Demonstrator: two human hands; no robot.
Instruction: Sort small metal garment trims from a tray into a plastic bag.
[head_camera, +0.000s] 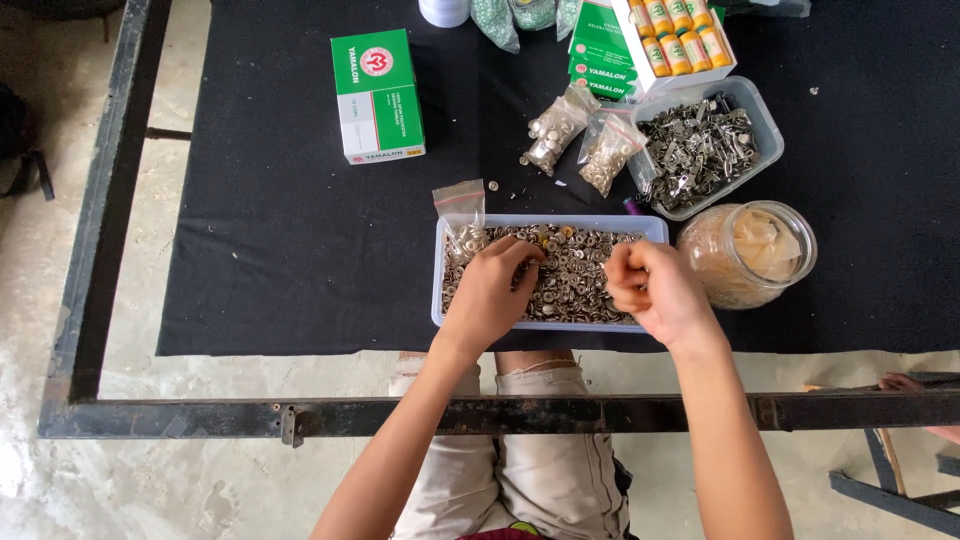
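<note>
Head view — pale tray (441, 300) of small silvery snaps (580, 275), left hand (492, 290) fingertips among them — right hand (650, 290) curled closed.

Small garment-trim workshop, prob. home-based: black cloth-covered bench (300, 260) on rough metal frame (500, 413), bare concrete floor (150, 480), tubs of metal snap buttons (580, 275) & clips (700, 145), boxed thread spools (680, 40).

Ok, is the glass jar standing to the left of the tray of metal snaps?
No, the glass jar stands right of the tray, beside the right hand, while the left hand reaches into the snaps.
</note>
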